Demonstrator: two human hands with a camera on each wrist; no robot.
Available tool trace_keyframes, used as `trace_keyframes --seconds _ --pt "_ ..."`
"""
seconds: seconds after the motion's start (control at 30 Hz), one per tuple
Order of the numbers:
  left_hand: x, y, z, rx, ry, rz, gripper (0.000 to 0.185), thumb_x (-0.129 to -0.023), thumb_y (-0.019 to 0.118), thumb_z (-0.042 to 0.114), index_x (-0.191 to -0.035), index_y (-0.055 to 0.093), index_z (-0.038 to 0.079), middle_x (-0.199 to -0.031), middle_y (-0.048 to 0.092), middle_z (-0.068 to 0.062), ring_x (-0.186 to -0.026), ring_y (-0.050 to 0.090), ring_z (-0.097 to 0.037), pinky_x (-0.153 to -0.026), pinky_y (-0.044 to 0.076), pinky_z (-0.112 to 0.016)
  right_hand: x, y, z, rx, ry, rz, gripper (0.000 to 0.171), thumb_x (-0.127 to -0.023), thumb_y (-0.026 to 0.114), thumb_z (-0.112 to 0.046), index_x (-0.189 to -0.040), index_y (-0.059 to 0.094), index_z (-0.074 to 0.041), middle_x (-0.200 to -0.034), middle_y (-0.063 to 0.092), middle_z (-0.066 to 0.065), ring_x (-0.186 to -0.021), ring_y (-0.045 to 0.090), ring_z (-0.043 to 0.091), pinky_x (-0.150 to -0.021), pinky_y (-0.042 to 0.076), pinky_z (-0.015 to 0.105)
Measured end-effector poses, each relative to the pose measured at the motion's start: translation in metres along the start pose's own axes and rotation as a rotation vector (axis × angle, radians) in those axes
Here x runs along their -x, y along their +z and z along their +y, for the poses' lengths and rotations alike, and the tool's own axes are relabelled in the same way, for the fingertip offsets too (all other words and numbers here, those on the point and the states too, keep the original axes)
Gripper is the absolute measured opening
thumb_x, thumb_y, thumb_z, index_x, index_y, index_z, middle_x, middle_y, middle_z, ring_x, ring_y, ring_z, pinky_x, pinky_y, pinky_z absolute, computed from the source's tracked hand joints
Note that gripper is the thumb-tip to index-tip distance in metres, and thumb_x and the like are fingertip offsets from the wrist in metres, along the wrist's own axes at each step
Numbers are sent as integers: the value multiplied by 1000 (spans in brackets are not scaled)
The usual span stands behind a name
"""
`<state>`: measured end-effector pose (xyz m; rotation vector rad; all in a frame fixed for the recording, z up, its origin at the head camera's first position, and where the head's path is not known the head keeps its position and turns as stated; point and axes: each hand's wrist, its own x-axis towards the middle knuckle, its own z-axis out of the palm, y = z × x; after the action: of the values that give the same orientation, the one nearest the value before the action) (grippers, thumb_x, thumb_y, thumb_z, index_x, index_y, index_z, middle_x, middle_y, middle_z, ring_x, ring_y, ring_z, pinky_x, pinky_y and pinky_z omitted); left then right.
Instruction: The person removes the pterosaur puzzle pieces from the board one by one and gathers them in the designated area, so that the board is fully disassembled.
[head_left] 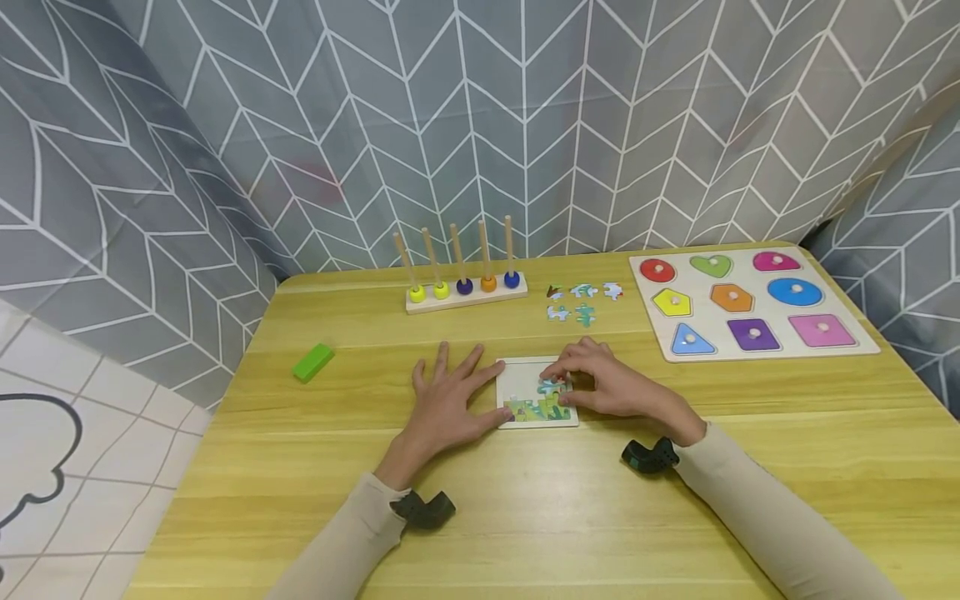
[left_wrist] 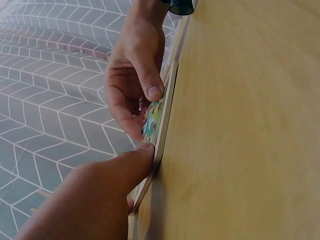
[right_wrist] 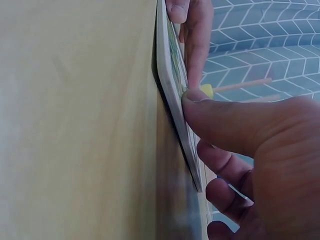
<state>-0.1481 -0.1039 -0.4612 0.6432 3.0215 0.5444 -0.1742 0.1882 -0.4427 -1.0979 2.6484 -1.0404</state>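
A small white-framed puzzle tray (head_left: 525, 367) lies on the table between both hands. Green leafy pieces (head_left: 528, 410) fill its lower part; bare board shows above. My left hand (head_left: 446, 404) is spread flat at its left side, with thumb and index fingertip touching the frame. My right hand (head_left: 603, 383) bends over the right side. Its thumb and fingers close about a blue-green puzzle piece (head_left: 552, 387), and the thumb touches the pieces near the frame. In the left wrist view, colourful pieces (left_wrist: 152, 120) show between the right thumb and fingers. The fingers partly hide the piece.
Several loose puzzle pieces (head_left: 585, 313) lie behind the tray. A peg stand with coloured beads (head_left: 465, 298) is at the back. At the right lies a shape board (head_left: 720, 346); at the left, a green block (head_left: 312, 363). A patterned curtain (head_left: 480, 125) hangs behind the table.
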Motion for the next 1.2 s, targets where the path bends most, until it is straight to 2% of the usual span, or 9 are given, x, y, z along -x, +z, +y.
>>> trace_keyframes --seconds 0.17,0.33,0.53,0.93,1.2 --pt "0 1 -1 -2 2 6 75 -86 55 75 -153 44 43 -170 25 2 -156 3 -50 -116 0 -76 1 0 2 -5 1 17 31 -90 78 -17 -120 74 -22 -105 68 -10 -97 44 16 -84 28 36" --pt "1 1 -1 0 2 9 75 -86 55 76 -153 44 43 -170 26 2 -156 3 -50 -116 0 -76 2 -3 6 -34 21 43 31 -90 78 -18 -120 73 -23 -111 69 -10 -102 47 13 -90 31 39" --pt "1 2 -1 3 4 15 75 -86 56 75 -152 44 43 -170 26 2 -156 4 -50 -116 0 -76 5 -11 17 -43 39 95 32 -89 79 -16 -121 72 -18 -112 70 -7 -105 47 14 -90 30 39" --pt "2 1 -1 6 2 9 75 -86 57 75 -152 45 42 -170 25 2 -156 4 -50 -116 -1 -75 15 -29 42 52 87 177 29 -88 80 -14 -117 76 -16 -110 72 0 -102 48 19 -81 22 40" --pt "2 2 -1 9 2 11 74 -86 57 74 -152 44 43 -170 25 3 -156 3 -50 -116 -1 -75 21 -38 53 132 164 237 28 -88 79 -12 -116 75 -12 -110 74 6 -100 48 21 -81 19 41"
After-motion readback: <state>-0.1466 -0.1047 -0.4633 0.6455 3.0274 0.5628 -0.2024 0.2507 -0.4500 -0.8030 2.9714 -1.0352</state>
